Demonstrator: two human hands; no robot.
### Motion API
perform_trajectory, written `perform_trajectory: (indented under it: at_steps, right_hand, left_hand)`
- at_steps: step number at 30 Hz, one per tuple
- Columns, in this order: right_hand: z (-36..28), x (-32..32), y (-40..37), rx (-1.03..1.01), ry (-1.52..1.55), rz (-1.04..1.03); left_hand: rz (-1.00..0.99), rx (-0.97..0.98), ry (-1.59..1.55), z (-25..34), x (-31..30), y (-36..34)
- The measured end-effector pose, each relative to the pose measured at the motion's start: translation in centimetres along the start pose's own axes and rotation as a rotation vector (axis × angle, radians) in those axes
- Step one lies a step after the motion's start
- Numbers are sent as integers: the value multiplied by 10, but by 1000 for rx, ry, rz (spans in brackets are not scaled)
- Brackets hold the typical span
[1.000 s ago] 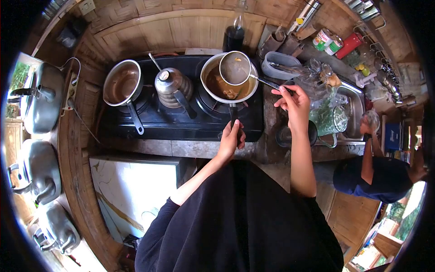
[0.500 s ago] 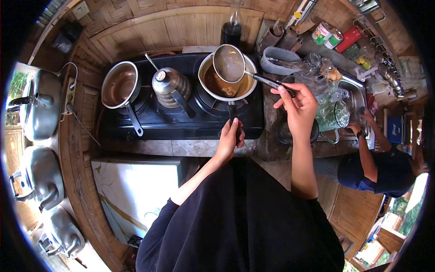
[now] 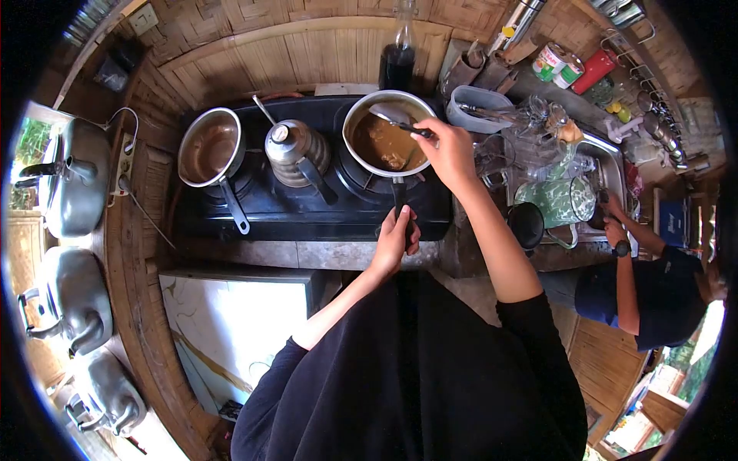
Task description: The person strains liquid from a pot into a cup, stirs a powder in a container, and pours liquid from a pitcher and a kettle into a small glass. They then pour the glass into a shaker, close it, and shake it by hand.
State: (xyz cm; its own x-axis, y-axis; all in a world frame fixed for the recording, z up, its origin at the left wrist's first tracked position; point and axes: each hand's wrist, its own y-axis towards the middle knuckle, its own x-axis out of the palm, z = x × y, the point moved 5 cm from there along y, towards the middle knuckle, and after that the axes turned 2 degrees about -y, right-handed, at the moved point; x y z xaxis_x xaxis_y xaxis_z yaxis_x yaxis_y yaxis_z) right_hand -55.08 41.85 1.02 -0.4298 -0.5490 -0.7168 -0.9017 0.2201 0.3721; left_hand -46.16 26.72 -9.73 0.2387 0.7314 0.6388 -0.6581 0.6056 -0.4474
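My left hand (image 3: 397, 233) is closed around the black handle of a saucepan (image 3: 350, 157) on the right burner. Brown liquid (image 3: 384, 146) with paler lumps fills its lower part. In my right hand (image 3: 452, 154), fingers closed on a black handle, is a strainer (image 3: 390, 113). Its bowl is tipped nearly edge-on over the back of the saucepan, overlapping the liquid in this view. To the left, a steel gooseneck kettle (image 3: 294, 154) and another saucepan (image 3: 209, 150), brownish inside, stand on the black stove (image 3: 346, 223).
A dark bottle (image 3: 397, 65) stands behind the stove. To the right are a plastic tub (image 3: 478, 96), glassware, a green marbled mug (image 3: 557, 201), a black bowl (image 3: 526, 225) and a sink (image 3: 611, 157) where another person (image 3: 646, 296) works. Large kettles (image 3: 73, 296) line the left.
My right hand has moved left and forward, and the strainer has turned from facing up to edge-on, lower over the saucepan. My left hand keeps its grip. The other person's hands have shifted.
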Motion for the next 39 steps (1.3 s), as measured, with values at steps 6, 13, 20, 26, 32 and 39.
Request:
perform_trajectory:
  at_steps: [6,13,20,26,32,39]
  right_hand:
    - [-26,-14,-10,-104,-58,-316]
    - [-14,-50,-15,-16,-193,-306]
    - [8,-14,1,-79,-97,-57]
    - [-8,-26,-27,-25,-53,-274]
    - [3,-51,-30,53,-169,-131]
    - [7,-12,-36,64,13,55]
  left_hand:
    - [-4,-16,-7,-1,-1,1]
    - [-32,-3,-5,0,-2,0]
    - [-27,-6,5,0,-3,1]
    - [-27,-21,-15,1,-4,1]
    - [-38,-15,7,3,-3,-1]
    - [-66,-21,28,10,-5,-6]
